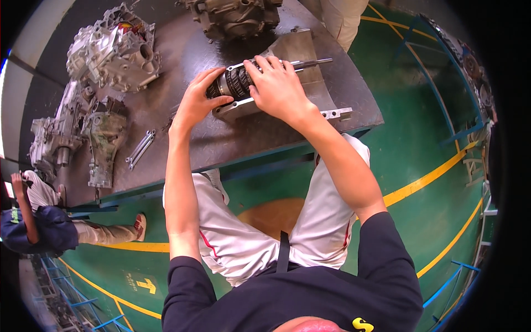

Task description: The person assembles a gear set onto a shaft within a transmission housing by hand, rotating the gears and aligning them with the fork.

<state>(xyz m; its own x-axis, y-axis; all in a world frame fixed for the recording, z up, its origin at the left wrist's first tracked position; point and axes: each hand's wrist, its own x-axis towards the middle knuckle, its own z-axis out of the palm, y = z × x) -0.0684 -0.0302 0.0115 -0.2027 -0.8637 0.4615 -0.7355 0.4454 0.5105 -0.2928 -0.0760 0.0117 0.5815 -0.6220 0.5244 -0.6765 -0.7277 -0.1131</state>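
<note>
A gear shaft (pixel 239 83) with a row of dark toothed gears lies in an opened light-metal gearbox housing (pixel 319 88) near the table's front edge. My left hand (pixel 200 100) grips the shaft's left end, thumb on the near side and fingers on the far side. Over the gears' right part curls my right hand (pixel 279 91), its fingers reaching across to the far side; the palm's underside is hidden. A thin bare shaft end (pixel 316 62) sticks out to the right beyond my right hand.
Several gearbox assemblies (pixel 119 52) stand on the dark metal table (pixel 166 33), with another dark casing (pixel 235 19) at its far side. Spanners (pixel 141 149) lie left of my left arm. One person (pixel 41 229) is at the left; another's trouser leg (pixel 343 19) shows behind the table.
</note>
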